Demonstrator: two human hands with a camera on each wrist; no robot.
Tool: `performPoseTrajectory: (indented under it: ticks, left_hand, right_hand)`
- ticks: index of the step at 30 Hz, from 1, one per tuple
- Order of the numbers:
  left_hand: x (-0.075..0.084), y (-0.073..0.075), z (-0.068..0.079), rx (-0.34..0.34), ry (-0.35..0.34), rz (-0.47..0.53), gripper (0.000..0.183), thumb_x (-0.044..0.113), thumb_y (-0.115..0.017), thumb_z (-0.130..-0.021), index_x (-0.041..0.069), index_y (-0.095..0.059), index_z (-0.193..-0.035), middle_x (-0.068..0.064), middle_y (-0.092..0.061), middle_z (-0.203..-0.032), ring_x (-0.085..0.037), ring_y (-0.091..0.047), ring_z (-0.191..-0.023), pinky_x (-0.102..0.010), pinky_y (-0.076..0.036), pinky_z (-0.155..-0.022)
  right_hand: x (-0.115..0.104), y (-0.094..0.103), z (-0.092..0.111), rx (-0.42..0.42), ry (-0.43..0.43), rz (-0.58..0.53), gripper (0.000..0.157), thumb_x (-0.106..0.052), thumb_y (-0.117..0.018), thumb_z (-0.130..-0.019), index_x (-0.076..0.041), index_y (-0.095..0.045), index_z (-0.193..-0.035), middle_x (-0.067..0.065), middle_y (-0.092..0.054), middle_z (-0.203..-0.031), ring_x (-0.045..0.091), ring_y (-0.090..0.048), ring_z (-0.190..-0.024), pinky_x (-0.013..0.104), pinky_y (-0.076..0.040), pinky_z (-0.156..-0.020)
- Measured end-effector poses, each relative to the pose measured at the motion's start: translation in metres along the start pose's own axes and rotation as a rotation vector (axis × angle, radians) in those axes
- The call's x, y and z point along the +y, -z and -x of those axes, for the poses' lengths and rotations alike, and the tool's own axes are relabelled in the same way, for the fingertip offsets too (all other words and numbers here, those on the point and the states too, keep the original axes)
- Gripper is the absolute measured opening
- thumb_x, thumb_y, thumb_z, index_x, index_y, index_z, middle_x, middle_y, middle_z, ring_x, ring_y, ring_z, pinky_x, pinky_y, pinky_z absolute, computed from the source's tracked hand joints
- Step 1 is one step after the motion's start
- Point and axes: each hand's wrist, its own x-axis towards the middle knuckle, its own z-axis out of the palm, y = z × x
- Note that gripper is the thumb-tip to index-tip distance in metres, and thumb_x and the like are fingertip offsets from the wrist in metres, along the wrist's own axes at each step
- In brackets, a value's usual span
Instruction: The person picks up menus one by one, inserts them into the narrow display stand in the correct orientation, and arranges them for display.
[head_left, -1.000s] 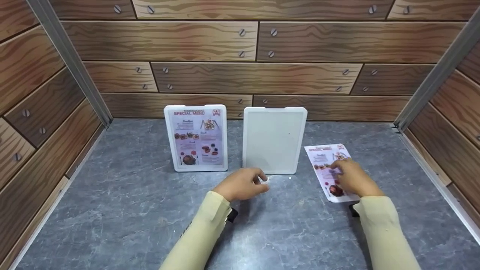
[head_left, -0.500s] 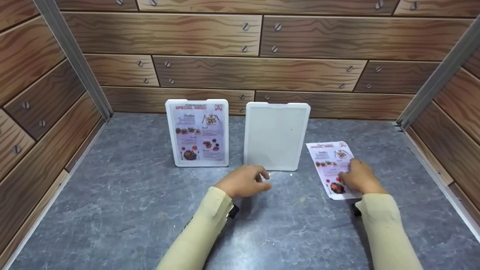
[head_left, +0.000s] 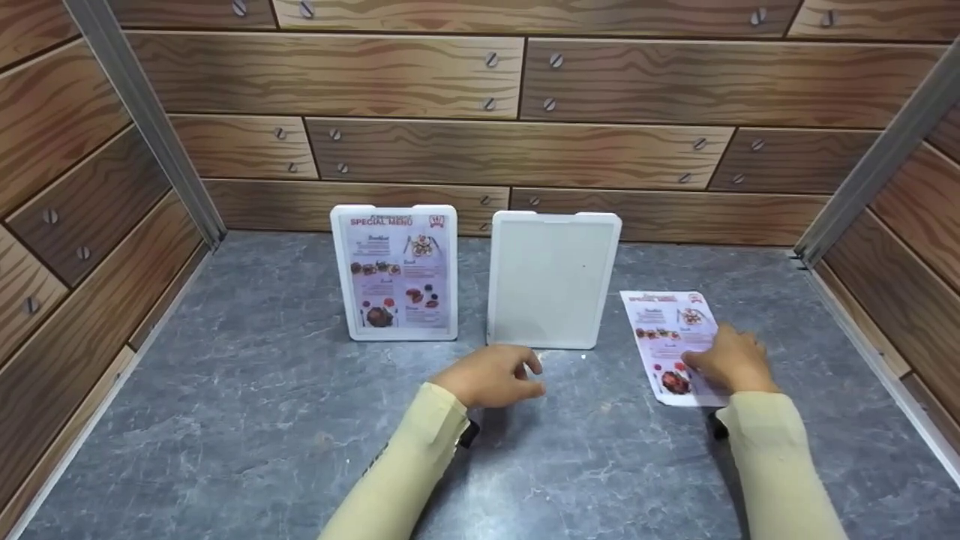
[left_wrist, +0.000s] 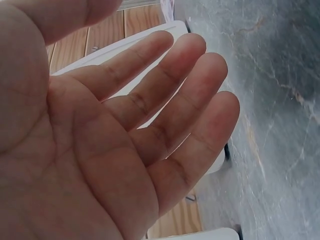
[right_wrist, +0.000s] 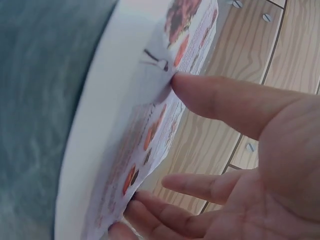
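- From the middle of the head view, the loose menu sheet lies on the gray tabletop toward four o'clock.
- Its top edge carries a red heading reading "SPECIAL MENU"; a red badge sits at the sheet's one o'clock corner, and the small print is too blurred to read.
- The right hand is at the sheet's right side, thumb and fingers spread apart: the thumb touches the printed face, the fingertips meet the far edge. Whether any slip underneath cannot be told.
- The left hand, at six o'clock, is relaxed, its fingers slightly bent, just in front of a blank white board.
- That board stands upright toward three o'clock.
- At nine o'clock stands a matching white frame showing a menu, also headed "SPECIAL MENU" in red; "Breakfast" is legible below, the remaining lines are not.
- At twelve o'clock rises a wood-plank wall printed with screw heads.
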Motion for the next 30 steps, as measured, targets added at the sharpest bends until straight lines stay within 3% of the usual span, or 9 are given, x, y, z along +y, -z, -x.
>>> performPoseTrajectory:
  ticks: [12,18,21,25,27,30]
  left_hand:
    - [-0.0012,-0.0002,-0.0007,-0.009,-0.006,-0.017,0.035,0.033,-0.07,-0.098,0.01,-0.069,-0.124,-0.002,-0.072,-0.111,-0.014,-0.065,-0.1,-0.035,-0.053,-0.092]
    - [-0.0014,-0.0005,-0.0017,-0.011,-0.002,-0.026,0.036,0.036,-0.07,-0.098,0.012,-0.07,-0.125,0.001,-0.071,-0.111,-0.012,-0.065,-0.1,-0.033,-0.052,-0.093]
    - [-0.0016,-0.0005,-0.0018,-0.008,-0.008,-0.027,0.036,0.035,-0.071,-0.097,0.012,-0.07,-0.124,0.0,-0.071,-0.11,-0.012,-0.065,-0.1,-0.033,-0.052,-0.093]
    - [-0.0019,-0.0005,-0.0015,-0.01,-0.005,-0.017,0.036,0.034,-0.071,-0.097,0.011,-0.07,-0.124,-0.001,-0.072,-0.111,-0.013,-0.065,-0.1,-0.034,-0.052,-0.094]
    - [-0.0021,-0.0006,-0.0012,-0.011,0.002,-0.014,0.036,0.034,-0.071,-0.097,0.011,-0.069,-0.125,-0.001,-0.071,-0.111,-0.013,-0.065,-0.1,-0.034,-0.052,-0.094]
    - [-0.0022,-0.0002,-0.0006,-0.01,0.006,-0.017,0.036,0.035,-0.071,-0.097,0.012,-0.069,-0.124,0.0,-0.071,-0.109,-0.013,-0.064,-0.099,-0.034,-0.052,-0.093]
  right_hand:
    - [0.0052,0.0025,0.0002,-0.039,-0.013,-0.032,0.078,-0.036,-0.07,-0.094,0.026,-0.044,-0.132,0.048,-0.048,-0.128,0.067,-0.041,-0.119,0.07,-0.037,-0.101]
    - [0.0063,0.006,0.0031,-0.069,-0.032,-0.063,0.081,-0.042,-0.073,-0.093,0.024,-0.046,-0.131,0.044,-0.053,-0.123,0.052,-0.053,-0.106,0.062,-0.046,-0.092]
    - [0.0072,0.0068,0.0039,-0.062,-0.044,-0.076,0.078,-0.043,-0.075,-0.091,0.023,-0.05,-0.124,0.038,-0.058,-0.111,0.044,-0.056,-0.095,0.054,-0.05,-0.082]
    - [0.0073,0.0059,0.0034,-0.046,-0.047,-0.148,0.063,-0.037,-0.078,-0.089,0.017,-0.055,-0.109,0.024,-0.059,-0.093,0.032,-0.056,-0.081,0.042,-0.05,-0.068]
    - [0.0066,0.0052,0.003,-0.04,-0.051,-0.192,0.062,-0.032,-0.076,-0.09,0.019,-0.05,-0.113,0.024,-0.057,-0.095,0.033,-0.056,-0.083,0.042,-0.05,-0.07]
    - [0.0064,0.004,0.0023,-0.017,-0.062,-0.239,0.066,-0.023,-0.068,-0.094,0.025,-0.037,-0.126,0.035,-0.052,-0.108,0.041,-0.054,-0.095,0.052,-0.049,-0.082]
